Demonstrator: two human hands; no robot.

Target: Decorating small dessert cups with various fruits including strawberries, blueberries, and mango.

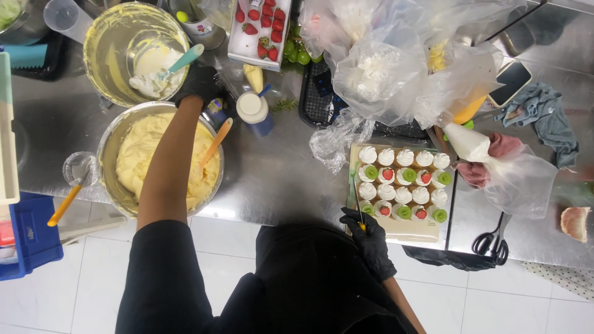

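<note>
Two black-gloved hands are at work: the right hand (369,238) is closed around a thin knife (357,204) at the near edge of the board (402,230) of cream-topped pastries (403,183), while the left hand (199,83) reaches out, fingers curled, grip unclear, beside the small white-lidded jar (252,111). Roughly half the pastries already carry strawberry or green fruit; the rest look bare. Mixing bowls (133,49), crumpled plastic bags (396,68), a piping bag (470,143) and scissors (494,241) crowd the steel counter (278,179).

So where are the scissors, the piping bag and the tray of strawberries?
scissors (493,242), head view, on the black handles.
piping bag (468,142), head view, on its cream-filled white tip end.
tray of strawberries (238,54), head view, on the white rim.
</note>
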